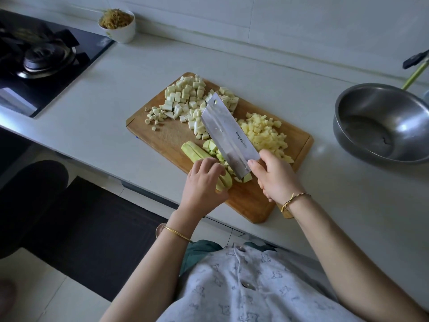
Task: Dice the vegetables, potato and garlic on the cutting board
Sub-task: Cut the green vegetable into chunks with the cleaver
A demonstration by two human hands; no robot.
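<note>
Board (pixel 246 201) is pretty much the whole story here, and most of the dicing looks done already. Pale cubes (pixel 183 96) are piled at its far left corner, garlic bits (pixel 154 113) are scattered just left of that pile, and yellowish potato dice (pixel 264 133) are heaped toward its right end. What's left, as far as can be judged, is the green strips (pixel 191 151) lying along the board's near edge, partly diced already. They're pinned down by the left hand (pixel 204 182), fingers curled over them, while the cleaver (pixel 228 133) is gripped by the right hand (pixel 276 177), closed tight round the handle, edge down on the strips. The board sits on a pale counter (pixel 144 66). A steel bowl (pixel 383 122) is parked well right of the board, a stove (pixel 41 61) well left, and a white cup (pixel 117 25) of shredded stuff far behind it by the wall.
</note>
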